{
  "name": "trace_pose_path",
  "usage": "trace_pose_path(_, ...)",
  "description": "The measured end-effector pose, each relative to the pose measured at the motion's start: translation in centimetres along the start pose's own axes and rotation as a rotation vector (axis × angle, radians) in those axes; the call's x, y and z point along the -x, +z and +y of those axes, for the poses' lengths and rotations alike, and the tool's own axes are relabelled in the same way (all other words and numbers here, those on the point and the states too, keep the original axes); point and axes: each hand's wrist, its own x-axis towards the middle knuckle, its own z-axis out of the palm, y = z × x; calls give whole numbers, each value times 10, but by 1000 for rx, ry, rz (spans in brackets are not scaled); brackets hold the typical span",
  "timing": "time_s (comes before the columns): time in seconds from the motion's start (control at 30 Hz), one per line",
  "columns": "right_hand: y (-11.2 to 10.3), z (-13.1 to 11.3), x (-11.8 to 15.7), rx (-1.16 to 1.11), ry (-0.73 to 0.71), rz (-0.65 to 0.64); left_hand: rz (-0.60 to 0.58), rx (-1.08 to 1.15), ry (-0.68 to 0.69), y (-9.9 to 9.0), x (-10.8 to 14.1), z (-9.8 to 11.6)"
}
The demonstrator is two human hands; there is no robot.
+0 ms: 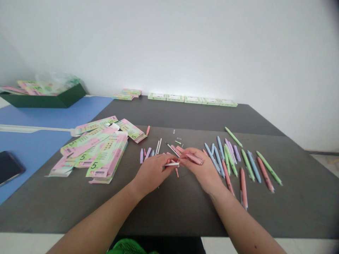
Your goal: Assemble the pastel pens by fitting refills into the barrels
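My left hand is closed on a thin white pen refill, which points right toward my other hand. In my right hand a pink pen barrel is gripped, lying slantwise along the fingers. The fingertips of both hands nearly meet, and what lies between them is too small to make out. Pink pen parts and a refill lie just beyond. Left of these are two white refills and purple pen parts.
Several pink, blue, green and purple pens lie spread on the right. Flattened and opened cartons pile up on the left. Small boxes line the back edge. A green tray and a phone are far left.
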Motion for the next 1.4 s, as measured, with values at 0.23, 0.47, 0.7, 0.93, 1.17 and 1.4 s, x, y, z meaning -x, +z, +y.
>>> trace_pose_path(0.23, 8, 9, 1, -188, -43, 24, 17, 208, -69, -1, -1, 3)
trace_pose_path(0.47, 9, 17, 0, -417, 9, -8, -24, 324, -77, 4, 0, 1)
trace_pose_path(0.7, 14, 17, 3, -362, 12, 50, -8, 301, -77, 6, -2, 2)
trace_pose_path(0.93, 15, 12, 6, -449, -30, 67, 94, 683, -191, 11, -1, 1)
trace_pose_path(1.17, 18, 13, 14, -514, -82, -21, 403, 1296, -352, 8, -9, -5)
trace_pose_path(1.4, 30, 25, 19, -378, -8, -191, 390, 1387, -336, 5, -8, -4)
